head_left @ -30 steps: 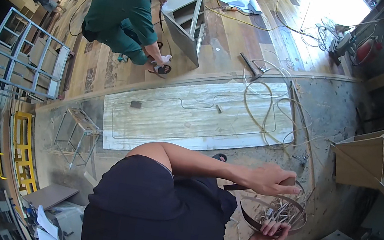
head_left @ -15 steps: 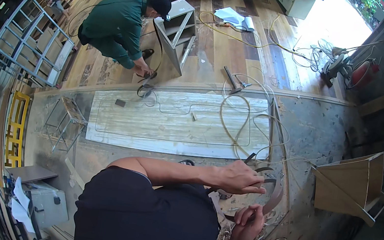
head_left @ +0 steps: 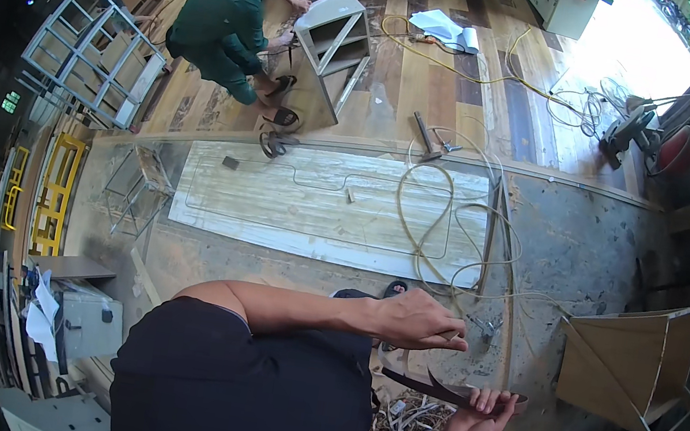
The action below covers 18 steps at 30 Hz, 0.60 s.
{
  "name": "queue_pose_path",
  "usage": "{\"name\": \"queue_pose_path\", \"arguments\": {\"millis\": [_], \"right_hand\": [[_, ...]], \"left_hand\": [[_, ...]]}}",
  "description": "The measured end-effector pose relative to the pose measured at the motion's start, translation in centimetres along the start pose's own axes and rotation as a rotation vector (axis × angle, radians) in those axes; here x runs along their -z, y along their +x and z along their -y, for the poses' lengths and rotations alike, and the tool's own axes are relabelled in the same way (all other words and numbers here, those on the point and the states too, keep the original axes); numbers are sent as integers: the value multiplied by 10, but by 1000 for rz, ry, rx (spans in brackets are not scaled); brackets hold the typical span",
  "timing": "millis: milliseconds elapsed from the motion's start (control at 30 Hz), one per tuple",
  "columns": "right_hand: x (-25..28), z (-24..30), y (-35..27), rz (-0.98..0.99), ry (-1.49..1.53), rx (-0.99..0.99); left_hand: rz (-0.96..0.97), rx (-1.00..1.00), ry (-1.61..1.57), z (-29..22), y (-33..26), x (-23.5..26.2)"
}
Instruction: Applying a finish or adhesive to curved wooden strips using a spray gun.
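My right hand [head_left: 482, 419] is closed around a thin dark brown strip [head_left: 435, 388], which looks like edge banding. One end of the strip sticks out past the fingers; the rest runs left toward my body, with a short pointed piece standing up from it. Across my chest, my left hand [head_left: 423, 321] hangs above the strip and apart from it. Its fingers are curled together, and whatever they may hold is hidden. Below the strip, a heap of pale curled offcuts [head_left: 412, 426] lies beside my body.
A pale grooved panel [head_left: 319, 212] lies ahead, with a looped hose [head_left: 402, 193] across its right end. Beyond it, a co-worker in green [head_left: 222, 23] bends at a small cabinet [head_left: 331, 48]. A hammer [head_left: 425, 136] lies nearby. At right stands an open cardboard box [head_left: 622, 364].
My right hand has moved right and slightly down, and the curved strip now lies straighter. The dark piece at my left hand no longer shows. The co-worker's hands have risen to the cabinet.
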State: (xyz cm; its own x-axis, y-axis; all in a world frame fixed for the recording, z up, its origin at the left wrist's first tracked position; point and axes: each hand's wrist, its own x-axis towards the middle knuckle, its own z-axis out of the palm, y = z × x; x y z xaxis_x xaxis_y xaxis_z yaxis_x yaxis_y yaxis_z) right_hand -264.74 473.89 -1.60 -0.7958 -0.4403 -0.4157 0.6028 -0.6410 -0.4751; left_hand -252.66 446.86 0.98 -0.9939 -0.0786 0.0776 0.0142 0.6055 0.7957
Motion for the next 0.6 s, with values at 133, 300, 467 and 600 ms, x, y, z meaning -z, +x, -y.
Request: {"name": "queue_pose_path", "arguments": {"millis": [133, 300, 467, 600], "right_hand": [[-20, 21, 30, 84, -28, 21], [-48, 28, 51, 79, -71, 2], [-88, 16, 73, 141, -366, -128], [-98, 14, 96, 160, -457, -286]], "left_hand": [[30, 6, -71, 0, 34, -3], [-44, -55, -111, -1, 93, 7], [-154, 60, -256, 9, 134, 20], [-219, 70, -346, 12, 140, 22]]}}
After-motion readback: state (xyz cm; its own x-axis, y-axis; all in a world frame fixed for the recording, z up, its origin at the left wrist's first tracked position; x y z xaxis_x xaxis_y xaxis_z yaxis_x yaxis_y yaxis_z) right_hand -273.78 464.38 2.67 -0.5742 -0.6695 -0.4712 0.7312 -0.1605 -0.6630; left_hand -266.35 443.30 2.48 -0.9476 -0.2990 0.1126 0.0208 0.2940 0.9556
